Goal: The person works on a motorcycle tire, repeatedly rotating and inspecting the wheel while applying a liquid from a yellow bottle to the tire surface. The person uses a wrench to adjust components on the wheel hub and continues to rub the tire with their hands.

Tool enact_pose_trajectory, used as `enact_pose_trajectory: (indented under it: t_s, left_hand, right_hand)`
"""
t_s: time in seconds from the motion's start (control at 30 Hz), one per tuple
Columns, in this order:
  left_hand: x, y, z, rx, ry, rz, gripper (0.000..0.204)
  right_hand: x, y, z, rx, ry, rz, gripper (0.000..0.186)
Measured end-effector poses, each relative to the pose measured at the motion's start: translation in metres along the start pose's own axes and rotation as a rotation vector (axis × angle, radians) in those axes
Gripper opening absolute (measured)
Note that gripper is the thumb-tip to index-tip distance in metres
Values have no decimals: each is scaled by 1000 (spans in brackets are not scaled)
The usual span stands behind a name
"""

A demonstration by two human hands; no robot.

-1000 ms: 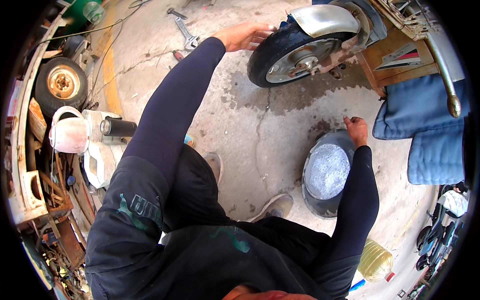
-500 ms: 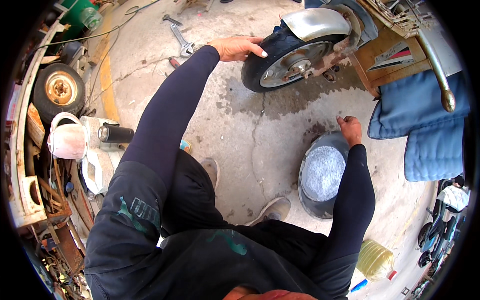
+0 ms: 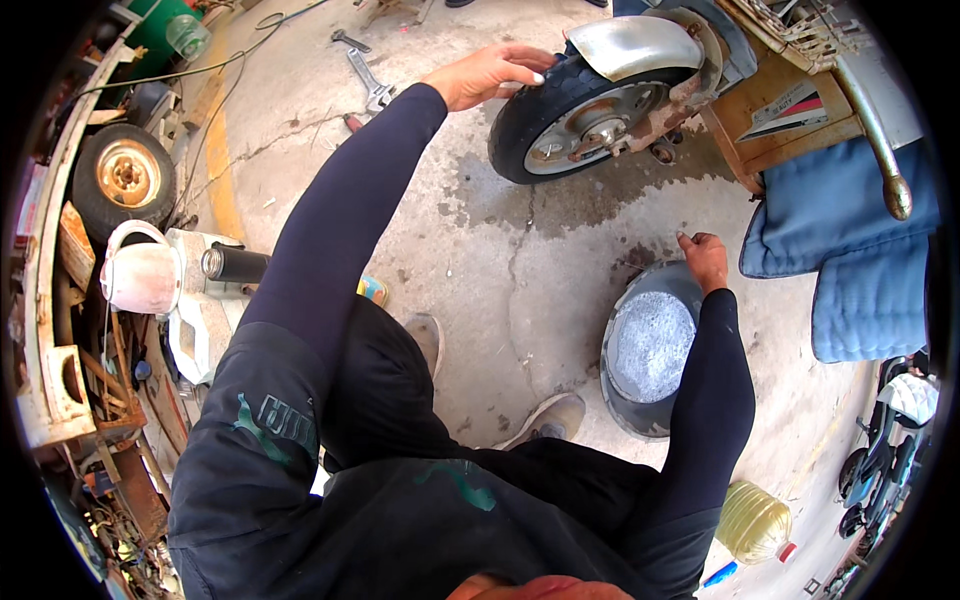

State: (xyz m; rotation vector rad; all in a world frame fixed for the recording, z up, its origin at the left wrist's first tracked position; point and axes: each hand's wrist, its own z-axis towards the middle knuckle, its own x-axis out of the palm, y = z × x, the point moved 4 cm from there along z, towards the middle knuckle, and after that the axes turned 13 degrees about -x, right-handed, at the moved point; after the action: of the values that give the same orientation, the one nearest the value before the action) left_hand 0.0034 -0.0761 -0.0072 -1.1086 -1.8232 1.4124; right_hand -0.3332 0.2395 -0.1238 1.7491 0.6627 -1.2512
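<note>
My left hand [image 3: 495, 75] rests with fingers stretched out on the upper left of a black tire [image 3: 515, 140]. This wheel has a silver rim [image 3: 550, 150] and a metal fender [image 3: 635, 48] and sits on a vehicle's rusty mount. My right hand [image 3: 706, 258] is curled closed at the far rim of a dark bucket [image 3: 635, 410] containing pale, foamy liquid [image 3: 650, 345]; what it holds, if anything, is hidden. An adjustable wrench [image 3: 372, 85], a smaller wrench [image 3: 350, 42] and a red-handled tool [image 3: 352, 122] lie on the concrete beyond my left hand.
Scrap [image 3: 130, 450], a spare wheel [image 3: 125, 180], a pink kettle [image 3: 135, 280] and a black flask [image 3: 235, 265] crowd the left. Blue padded covers [image 3: 840, 220] hang at right, near small two-wheelers [image 3: 880, 460]. A yellow jug [image 3: 750, 520] stands behind my right arm.
My left hand dropped onto the tire's side, then shifted slightly up and forward along it, its fingers straightening. My right hand moved a little left and stays curled.
</note>
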Motion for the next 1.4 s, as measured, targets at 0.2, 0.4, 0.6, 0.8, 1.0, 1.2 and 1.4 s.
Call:
enact_pose_trajectory:
  t_s: [0.2,0.4,0.6,0.8,1.0,1.2,1.4]
  left_hand:
    - [-108,77,-18,-466,-504,876,45]
    - [-29,86,-26,-578,131,1023,103]
    - [20,-10,-15,-174,47,597,121]
    - [44,-12,4,207,-355,794,107]
    - [50,-13,1,181,-491,903,98]
    - [44,-13,5,238,-589,848,94]
    - [43,-18,0,394,-437,900,98]
  right_hand:
    - [-2,20,6,-52,-36,23,47]
    - [-6,-13,-9,-60,-96,2,50]
    - [-4,4,-9,-22,-37,-2,47]
    - [-3,3,0,-10,-10,-11,46]
    - [-5,12,-3,-56,-85,42,49]
    - [-6,17,2,12,67,26,47]
    - [-2,7,-2,-66,-68,12,47]
